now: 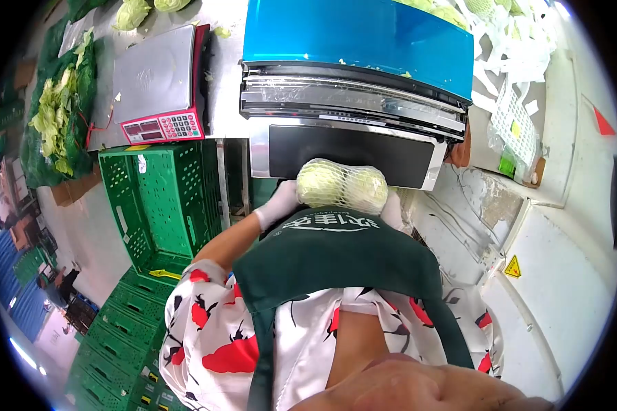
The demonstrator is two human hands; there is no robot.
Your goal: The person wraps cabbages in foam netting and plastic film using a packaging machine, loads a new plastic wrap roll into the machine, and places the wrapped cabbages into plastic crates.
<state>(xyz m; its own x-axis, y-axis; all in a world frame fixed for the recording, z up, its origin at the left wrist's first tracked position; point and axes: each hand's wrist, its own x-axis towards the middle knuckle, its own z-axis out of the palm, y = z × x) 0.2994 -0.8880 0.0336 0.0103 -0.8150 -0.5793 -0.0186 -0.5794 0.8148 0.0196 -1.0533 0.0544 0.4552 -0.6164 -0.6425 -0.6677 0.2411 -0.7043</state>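
Observation:
Two pale green cabbages (343, 185), side by side in white netting, are held in front of my dark green apron (343, 246). My left hand (281, 203), in a white glove, grips the left end of the pair; its fingertips are partly hidden. At the right end, my right hand (393, 211) is pressed against the cabbages, also gloved and mostly hidden behind them and the apron. Just beyond them is the black plate (349, 151) at the front of a wrapping machine with a blue cover (356, 38).
To the left, a digital scale (154, 75) with a red keypad stands on the metal table. Below it are a green crate (151, 205) and several stacked crates (116, 342). A green mesh sack of leaves (58, 116) sits far left. White foam nets (514, 123) lie at the right.

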